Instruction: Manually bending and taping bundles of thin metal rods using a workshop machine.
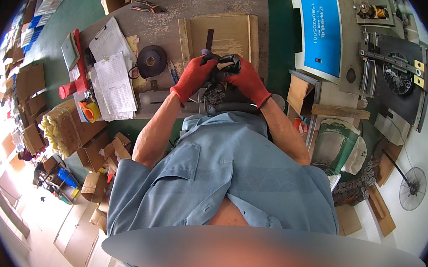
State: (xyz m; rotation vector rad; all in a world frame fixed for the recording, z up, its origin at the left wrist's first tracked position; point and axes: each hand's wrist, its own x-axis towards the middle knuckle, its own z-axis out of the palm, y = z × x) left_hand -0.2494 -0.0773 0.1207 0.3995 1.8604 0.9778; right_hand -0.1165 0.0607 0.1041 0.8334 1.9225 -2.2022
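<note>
Both my hands wear red gloves with black fingers and meet over the front of the workbench. My left hand (194, 77) is closed, its fingertips at the lower end of a narrow dark strip (209, 40). That strip points away from me, over a shallow wooden tray (253, 42). My right hand (245, 83) is closed too, fingers bent against the left ones; what it pinches is hidden among the dark gloves. Just below the hands shows a dark, tangled, wiry bundle (213, 96); whether either hand grips it, I cannot tell.
Left of the tray lie a roll of black tape (160, 62), pliers (173, 72) and paper sheets (112, 79). An orange-handled tool (149, 7) rests farther back. Right of the bench stand a blue-topped machine (322, 32), an open cardboard box (299, 94) and a sack (335, 142).
</note>
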